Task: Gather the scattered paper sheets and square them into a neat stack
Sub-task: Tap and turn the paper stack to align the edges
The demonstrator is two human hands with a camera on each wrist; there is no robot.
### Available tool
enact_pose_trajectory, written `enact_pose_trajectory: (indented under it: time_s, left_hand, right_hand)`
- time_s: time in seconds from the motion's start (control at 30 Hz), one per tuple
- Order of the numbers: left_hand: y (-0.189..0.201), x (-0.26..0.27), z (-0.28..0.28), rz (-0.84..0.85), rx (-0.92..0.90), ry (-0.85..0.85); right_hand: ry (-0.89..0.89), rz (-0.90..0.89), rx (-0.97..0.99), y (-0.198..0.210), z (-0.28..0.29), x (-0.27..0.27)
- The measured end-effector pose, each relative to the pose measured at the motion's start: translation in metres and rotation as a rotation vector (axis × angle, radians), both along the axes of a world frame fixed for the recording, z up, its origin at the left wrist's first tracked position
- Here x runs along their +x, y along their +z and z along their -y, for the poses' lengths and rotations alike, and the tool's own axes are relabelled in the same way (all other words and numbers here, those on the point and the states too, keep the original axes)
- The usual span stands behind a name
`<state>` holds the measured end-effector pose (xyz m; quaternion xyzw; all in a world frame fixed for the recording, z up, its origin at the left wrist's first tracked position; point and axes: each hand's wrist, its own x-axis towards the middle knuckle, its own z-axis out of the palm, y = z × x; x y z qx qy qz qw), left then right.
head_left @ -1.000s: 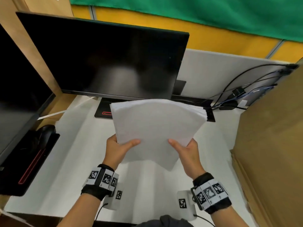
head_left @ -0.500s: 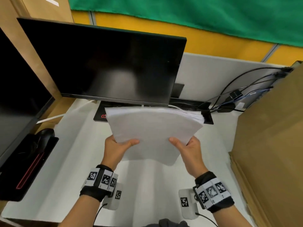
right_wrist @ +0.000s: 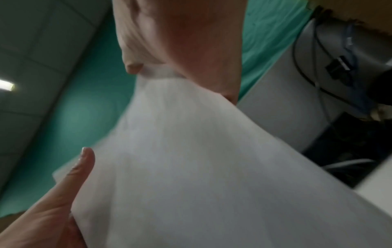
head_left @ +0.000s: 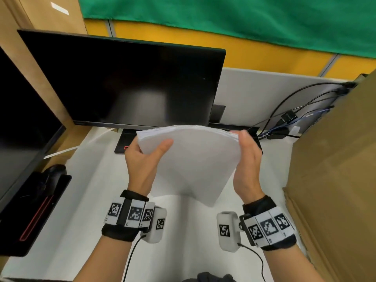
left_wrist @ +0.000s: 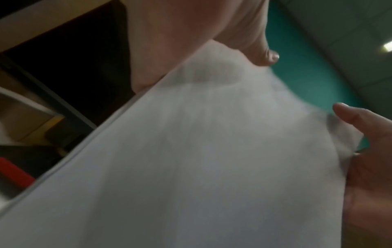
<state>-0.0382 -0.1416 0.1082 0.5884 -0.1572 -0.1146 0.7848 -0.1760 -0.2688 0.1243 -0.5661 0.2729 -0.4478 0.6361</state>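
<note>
A stack of white paper sheets hangs in the air above the white desk, bowed, with its top edges slightly fanned. My left hand grips its upper left side, thumb across the front. My right hand holds the upper right side, fingers curled over the top corner. In the left wrist view the sheets fill the frame, with my right hand at their far edge. In the right wrist view the paper is pinched under my right hand, and the left thumb shows at lower left.
A black monitor stands just behind the stack on a flat base. A second dark screen and a black mouse are on the left. A tall cardboard box walls off the right, with cables behind it.
Both hands have slid from the stack's lower edge up to its upper sides. The right hand now wraps the top right corner, and the stack stands steeper.
</note>
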Motion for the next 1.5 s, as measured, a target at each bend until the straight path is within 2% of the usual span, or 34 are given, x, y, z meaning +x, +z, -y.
enact_pose_trajectory:
  time_s: [0.17, 0.23, 0.37, 0.53, 0.6, 0.67, 0.73, 0.8, 0.87, 0.97, 1.03, 1.1, 1.17, 1.27, 1.4, 1.5]
  left_hand:
    - [0.014, 0.002, 0.008, -0.076, -0.049, 0.118]
    - [0.016, 0.004, 0.009, -0.099, -0.045, 0.14]
    - [0.016, 0.012, 0.008, -0.043, 0.026, 0.174]
    - [0.02, 0.013, 0.01, 0.002, -0.003, 0.154]
    - [0.017, 0.014, 0.006, 0.058, -0.052, 0.083]
    - [-0.002, 0.019, -0.005, 0.117, -0.052, -0.086]
    - [-0.033, 0.025, -0.016, 0.121, 0.096, -0.218]
    - [-0.064, 0.028, -0.023, 0.113, 0.298, -0.259]
    - [-0.082, 0.03, -0.025, 0.065, 0.351, -0.236]
    - [-0.084, 0.029, -0.023, 0.054, 0.339, -0.214]
    - [-0.085, 0.028, -0.022, 0.046, 0.321, -0.22]
    - [-0.086, 0.026, -0.02, 0.035, 0.321, -0.211]
    - [-0.085, 0.023, -0.02, 0.04, 0.333, -0.185]
    - [-0.069, 0.016, -0.019, 0.073, 0.322, -0.119]
    - [-0.028, 0.006, -0.02, 0.203, 0.173, -0.08]
    - [-0.017, 0.004, -0.022, 0.237, 0.107, -0.077]
  right_hand:
    - [-0.186, -0.086, 0.033, 0.012, 0.005, 0.015]
    - [-0.207, -0.107, 0.027, 0.009, 0.007, 0.018]
    - [-0.234, -0.125, -0.023, 0.008, 0.011, 0.019]
    - [-0.253, -0.118, -0.047, 0.007, 0.014, 0.021]
    - [-0.267, -0.112, -0.028, 0.005, 0.017, 0.022]
    - [-0.273, -0.116, -0.021, 0.005, 0.019, 0.022]
    - [-0.269, -0.123, -0.028, 0.006, 0.019, 0.022]
    - [-0.266, -0.131, -0.025, 0.01, 0.017, 0.022]
    - [-0.239, -0.085, -0.044, 0.008, 0.016, 0.017]
    - [-0.022, 0.02, -0.153, -0.02, 0.013, 0.0]
    - [0.081, -0.046, -0.135, -0.055, 0.007, -0.012]
    - [0.06, -0.202, -0.108, -0.085, 0.0, -0.016]
    - [-0.026, -0.309, -0.097, -0.095, -0.002, -0.012]
    - [-0.099, -0.291, -0.13, -0.078, 0.002, -0.007]
    - [-0.069, -0.163, -0.277, -0.033, 0.005, -0.012]
    - [-0.052, -0.109, -0.312, -0.022, 0.001, -0.019]
